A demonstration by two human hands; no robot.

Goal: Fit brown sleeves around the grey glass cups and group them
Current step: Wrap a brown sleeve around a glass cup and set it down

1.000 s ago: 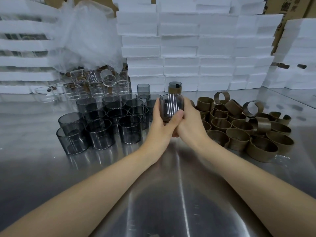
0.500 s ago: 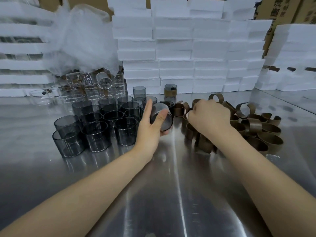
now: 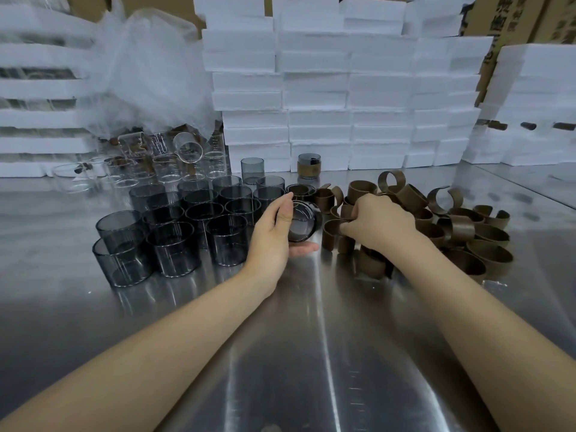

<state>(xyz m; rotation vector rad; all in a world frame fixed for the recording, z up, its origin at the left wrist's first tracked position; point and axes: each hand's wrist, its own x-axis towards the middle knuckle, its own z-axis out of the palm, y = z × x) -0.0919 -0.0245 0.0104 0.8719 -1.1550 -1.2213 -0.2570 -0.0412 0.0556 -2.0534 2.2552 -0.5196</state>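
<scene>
- Grey glass cup (image 3: 304, 224): tipped on its side just above the steel table (image 3: 311, 338), gripped by the left hand (image 3: 274, 232), thumb on top, fingers curled beneath.
- Right hand (image 3: 377, 224): fingers curled, pinching a brown sleeve (image 3: 332, 232) at the left edge of the sleeve pile (image 3: 461, 232).
- Grey cups (image 3: 174, 244): upright cluster, left of the hands.
- Sleeved cup (image 3: 309, 166): upright at the back, by the foam boxes (image 3: 318, 88).

grey cups (image 3: 173, 247) ~16 | sleeved cup (image 3: 308, 169) 1 | loose brown sleeves (image 3: 489, 254) ~25 | clear glasses (image 3: 165, 169) ~10
</scene>
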